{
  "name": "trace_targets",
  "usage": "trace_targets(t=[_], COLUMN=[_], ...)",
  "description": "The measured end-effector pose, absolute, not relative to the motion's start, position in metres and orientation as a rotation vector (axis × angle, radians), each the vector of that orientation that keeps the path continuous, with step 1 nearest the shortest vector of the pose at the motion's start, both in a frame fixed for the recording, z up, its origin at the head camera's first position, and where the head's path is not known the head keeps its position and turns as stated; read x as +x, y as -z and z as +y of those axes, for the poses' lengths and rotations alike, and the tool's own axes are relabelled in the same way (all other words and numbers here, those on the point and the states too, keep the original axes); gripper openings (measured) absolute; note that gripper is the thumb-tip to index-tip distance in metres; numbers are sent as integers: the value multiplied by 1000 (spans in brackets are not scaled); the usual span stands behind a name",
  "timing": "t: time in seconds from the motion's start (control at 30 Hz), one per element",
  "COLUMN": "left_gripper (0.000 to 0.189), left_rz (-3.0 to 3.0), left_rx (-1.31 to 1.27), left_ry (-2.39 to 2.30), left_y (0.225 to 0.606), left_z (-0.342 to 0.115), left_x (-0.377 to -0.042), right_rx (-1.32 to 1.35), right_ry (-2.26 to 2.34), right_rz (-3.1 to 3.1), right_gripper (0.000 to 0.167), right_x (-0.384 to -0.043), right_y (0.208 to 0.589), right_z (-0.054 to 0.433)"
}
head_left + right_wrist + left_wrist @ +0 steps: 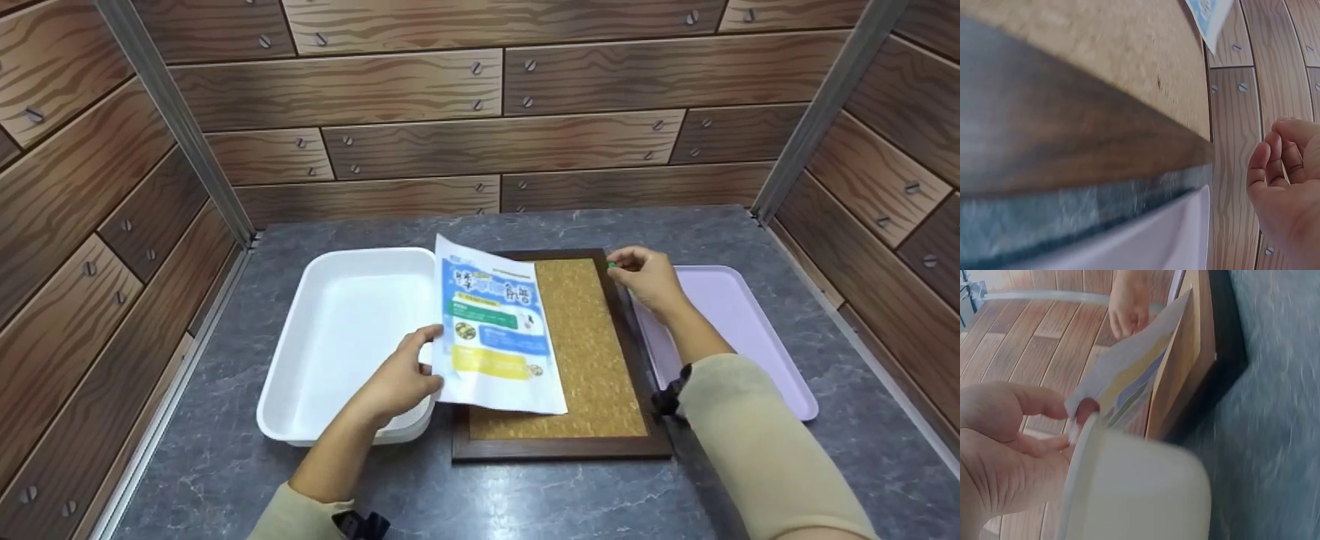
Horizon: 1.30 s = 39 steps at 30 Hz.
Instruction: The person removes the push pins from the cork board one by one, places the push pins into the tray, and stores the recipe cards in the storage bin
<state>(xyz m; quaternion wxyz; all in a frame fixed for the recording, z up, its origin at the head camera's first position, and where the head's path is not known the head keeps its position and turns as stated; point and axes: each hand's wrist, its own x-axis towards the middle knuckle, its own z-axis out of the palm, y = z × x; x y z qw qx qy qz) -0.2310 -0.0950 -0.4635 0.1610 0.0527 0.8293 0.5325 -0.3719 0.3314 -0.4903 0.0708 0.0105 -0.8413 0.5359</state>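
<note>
A printed paper sheet [499, 330] with blue, green and yellow blocks hangs over the left part of a dark-framed cork board [592, 352]. My left hand [397, 375] pinches the sheet's left edge, raised at the white tub's rim; in the left wrist view the thumb and fingers [1044, 402] close on the paper's corner. Above the board's upper right corner, my right hand [645, 281] pinches a small green push pin [612, 265] between thumb and fingertips. In the right wrist view that hand [1292, 180] has curled fingers, and the pin is hidden.
A white tub [300, 345] stands to the left of the board, close by its side. On the right lies a lilac tray [757, 337], partly under my right forearm. Wood-patterned walls [420, 150] enclose the grey marbled table [570, 502].
</note>
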Motion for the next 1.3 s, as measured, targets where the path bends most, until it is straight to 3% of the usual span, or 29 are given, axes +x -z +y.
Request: trace_targets(t=[0.33, 0.8, 1.3], left_gripper=[78, 74, 77], left_rz=[2348, 2352, 2426], left_rx=[48, 118, 133], left_ry=[-1522, -1483, -1355], left_y=[462, 461, 465], left_z=[-130, -186, -255], left_x=[-239, -246, -239], right_rx=[13, -34, 10], right_ry=[-1537, -1346, -1155], right_rz=[-2582, -2705, -2768], right_gripper=[28, 32, 22], right_x=[-366, -350, -344], right_y=[494, 499, 512], right_z=[353, 398, 425])
